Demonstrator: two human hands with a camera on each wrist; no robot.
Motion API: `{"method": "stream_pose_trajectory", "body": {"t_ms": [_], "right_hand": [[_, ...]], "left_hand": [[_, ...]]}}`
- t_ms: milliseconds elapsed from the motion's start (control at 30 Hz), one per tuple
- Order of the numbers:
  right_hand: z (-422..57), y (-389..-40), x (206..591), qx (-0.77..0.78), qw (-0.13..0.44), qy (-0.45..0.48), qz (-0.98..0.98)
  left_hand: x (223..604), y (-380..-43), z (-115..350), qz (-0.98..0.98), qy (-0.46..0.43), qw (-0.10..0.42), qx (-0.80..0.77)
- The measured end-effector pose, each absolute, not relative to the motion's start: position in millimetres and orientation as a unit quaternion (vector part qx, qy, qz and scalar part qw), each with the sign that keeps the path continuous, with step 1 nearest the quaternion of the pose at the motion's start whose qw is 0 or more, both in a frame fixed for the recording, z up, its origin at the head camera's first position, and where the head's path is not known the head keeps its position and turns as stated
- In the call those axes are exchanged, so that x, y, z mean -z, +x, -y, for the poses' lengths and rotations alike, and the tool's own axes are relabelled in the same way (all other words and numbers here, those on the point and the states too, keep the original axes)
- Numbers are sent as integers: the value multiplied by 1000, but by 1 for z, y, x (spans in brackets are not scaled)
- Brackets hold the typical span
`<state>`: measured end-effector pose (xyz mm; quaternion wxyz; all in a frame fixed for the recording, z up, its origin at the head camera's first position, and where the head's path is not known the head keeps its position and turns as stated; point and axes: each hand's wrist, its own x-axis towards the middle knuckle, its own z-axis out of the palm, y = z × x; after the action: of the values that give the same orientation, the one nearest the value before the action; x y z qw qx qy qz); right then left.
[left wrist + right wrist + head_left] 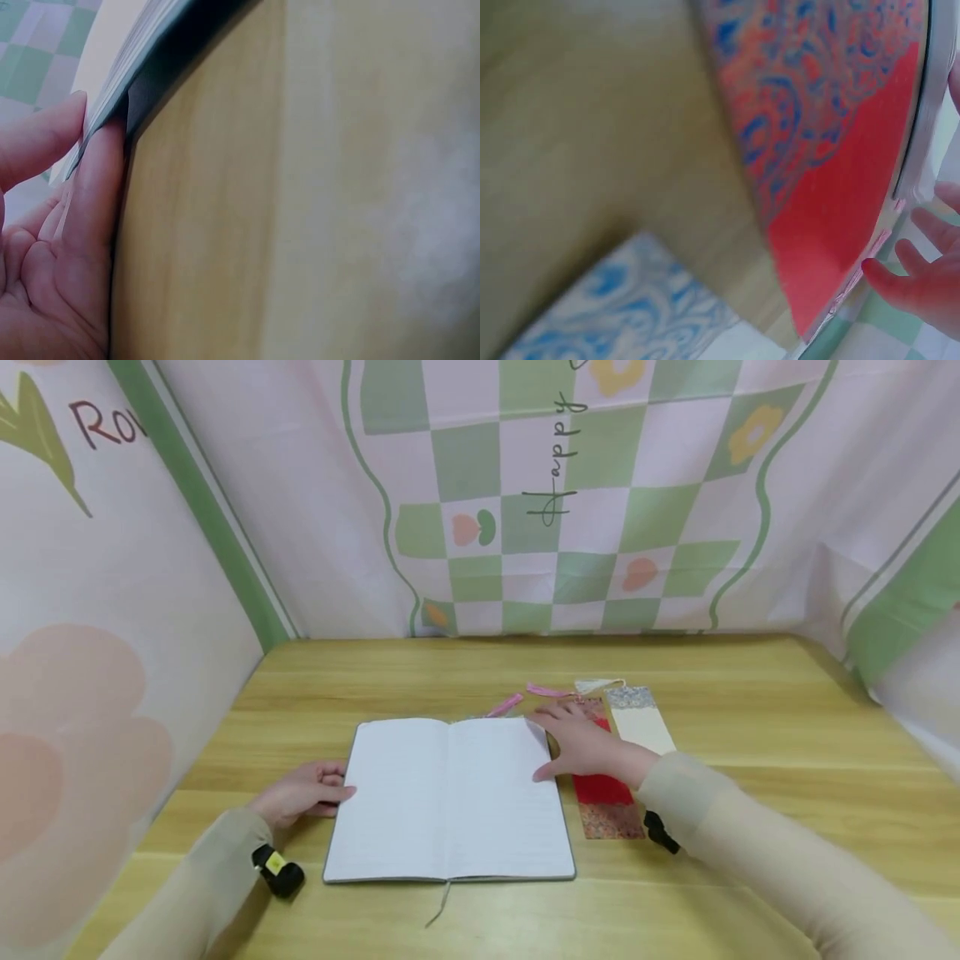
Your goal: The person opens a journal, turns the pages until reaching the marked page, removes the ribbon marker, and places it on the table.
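An open notebook [397, 802] with blank-looking pages lies on the wooden table. My left hand [303, 793] pinches its left edge; in the left wrist view the thumb rests on the pages and a finger [94, 195] sits under the dark cover [161, 79]. Over the notebook's upper right edge is my right hand [581, 743], fingers spread, thumb at the right page. Beneath that hand lies a red bookmark [603, 789] with patterned ends, partly hidden by it. The right wrist view has the right hand [926, 281] with nothing gripped, beside the red bookmark [840, 217].
A cream bookmark [641, 722] with a blue-grey patterned end lies right of the red one, its white tassel [598, 684] behind. One pink tassel [551, 691] is near the red bookmark; another pink tassel [504, 705] pokes out behind the notebook. A grey ribbon [442, 906] trails in front.
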<state>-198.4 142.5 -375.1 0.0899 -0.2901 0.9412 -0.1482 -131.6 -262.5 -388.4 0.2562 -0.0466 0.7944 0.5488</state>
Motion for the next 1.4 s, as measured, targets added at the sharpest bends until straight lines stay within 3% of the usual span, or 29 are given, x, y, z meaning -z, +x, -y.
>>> {"method": "stream_pose_trajectory", "body": {"t_ms": [400,900,1400], "right_hand": [[-133,-203,365,130,154,-269,-942],[-132,-197,364,93,123,-276,-949],[-130,-187,367,156,37,-307,-938]], "left_hand": [[385,-130,263,-790,-30,264,-553],[386,-129,261,-792,-37,260,-551],[389,-130,262,-792,-30,258,-552]]}}
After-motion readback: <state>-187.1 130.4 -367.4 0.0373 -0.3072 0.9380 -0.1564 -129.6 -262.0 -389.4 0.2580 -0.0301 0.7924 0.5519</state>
